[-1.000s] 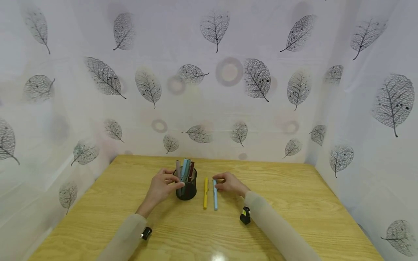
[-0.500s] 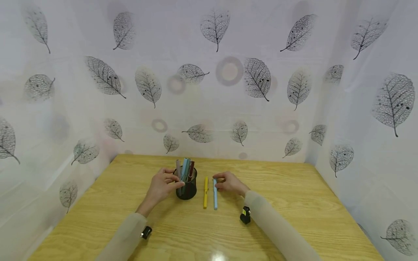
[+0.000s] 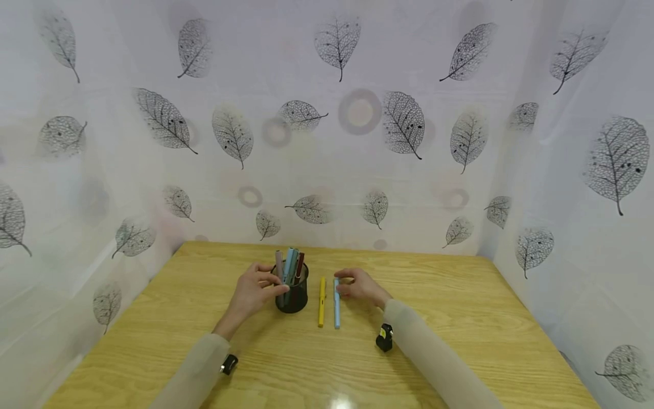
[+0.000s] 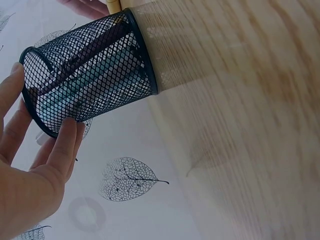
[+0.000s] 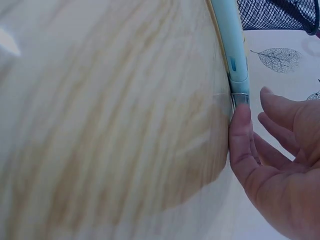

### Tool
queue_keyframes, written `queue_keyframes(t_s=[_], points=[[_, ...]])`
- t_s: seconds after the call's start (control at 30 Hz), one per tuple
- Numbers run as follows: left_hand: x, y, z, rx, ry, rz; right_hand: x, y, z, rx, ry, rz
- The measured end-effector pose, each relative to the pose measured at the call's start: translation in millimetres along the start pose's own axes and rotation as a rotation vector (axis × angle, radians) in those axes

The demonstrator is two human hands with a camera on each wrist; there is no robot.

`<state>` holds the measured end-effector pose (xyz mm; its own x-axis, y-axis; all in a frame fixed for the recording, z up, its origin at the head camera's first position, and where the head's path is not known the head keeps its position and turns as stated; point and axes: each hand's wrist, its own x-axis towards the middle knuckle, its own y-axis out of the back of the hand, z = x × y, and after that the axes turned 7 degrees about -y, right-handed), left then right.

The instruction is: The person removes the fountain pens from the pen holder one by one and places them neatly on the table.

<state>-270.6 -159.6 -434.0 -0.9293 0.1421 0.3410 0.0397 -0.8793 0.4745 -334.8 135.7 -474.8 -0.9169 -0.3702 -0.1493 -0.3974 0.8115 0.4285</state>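
Note:
A black mesh pen holder (image 3: 292, 299) stands on the wooden table with several pens (image 3: 290, 264) upright in it, among them pale mauve, blue, teal and dark red ones. My left hand (image 3: 254, 292) grips its rim from the left; the left wrist view shows the fingers (image 4: 65, 142) and thumb spread round the rim. A yellow pen (image 3: 321, 304) and a light blue pen (image 3: 336, 309) lie side by side to the holder's right. At the light blue pen's far end is my right hand (image 3: 357, 287). One fingertip (image 5: 242, 114) touches that end, while the other fingers stand apart from it.
The wooden table (image 3: 317, 363) runs back to a white curtain (image 3: 327, 170) printed with dark leaves, which also hangs on both sides. Small black cameras (image 3: 384, 337) sit at the wrists, below the light sleeves.
The right hand's fingertips have lifted slightly at the far end of the light blue pen, and a little more of that end shows. The left hand, holder and yellow pen stay put.

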Motion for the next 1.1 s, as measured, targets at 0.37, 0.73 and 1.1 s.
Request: queue_keyframes(t_s=[0.37,0.73,1.1], points=[[-0.9,0.3,0.5,-0.001,-0.003,0.002,1.1,0.1,-4.5,-0.078,0.032,0.067],[-1.3,0.3,-1.5,0.0,-0.002,-0.002,3.1,-5.2,-8.1,-0.09,0.122,0.06],[0.1,-0.3,-0.3,-0.003,0.01,-0.007,10.1,-8.9,-14.6,0.001,0.145,0.03]])
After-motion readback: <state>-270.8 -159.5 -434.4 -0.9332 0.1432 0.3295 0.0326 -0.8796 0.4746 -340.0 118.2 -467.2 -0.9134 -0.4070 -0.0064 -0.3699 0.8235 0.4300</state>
